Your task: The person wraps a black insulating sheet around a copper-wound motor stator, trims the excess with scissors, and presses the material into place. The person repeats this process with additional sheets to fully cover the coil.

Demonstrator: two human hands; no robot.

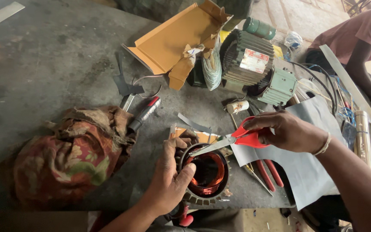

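Nearest, at the bench's front edge: left hand (pixel 168 180) clamped on the rim of a round motor stator (pixel 205 174), thumb pressed over its near left side, fingers curled around the toothed outer ring; copper windings glowing orange inside the bore. Stator resting on the dark workbench (pixel 56 56), just in from the edge. Right hand (pixel 288 131) closed through the red handles of a pair of scissors (pixel 232 139), blades nearly shut and angled down-left, tip touching the stator's upper rim. Under the right wrist, a sheet of grey insulating paper (pixel 310 172) spread toward the bench's right side; red-handled pliers (pixel 267 172) lying just beside the stator, partly on that sheet. To the left, a crumpled floral cloth (pixel 69 154) heaped well apart from the stator. Beyond that, a red-and-black marker (pixel 144 114) and a thin grey paper strip (pixel 194 123) near the middle of the bench. Farther back, an opened cardboard box (pixel 172 41) lying flat, and beside it a ribbed grey-green electric motor (pixel 254 64) with tangled wires trailing to the right. At the far right, another person's arm in a dull red sleeve (pixel 361 36), leaning at the bench corner
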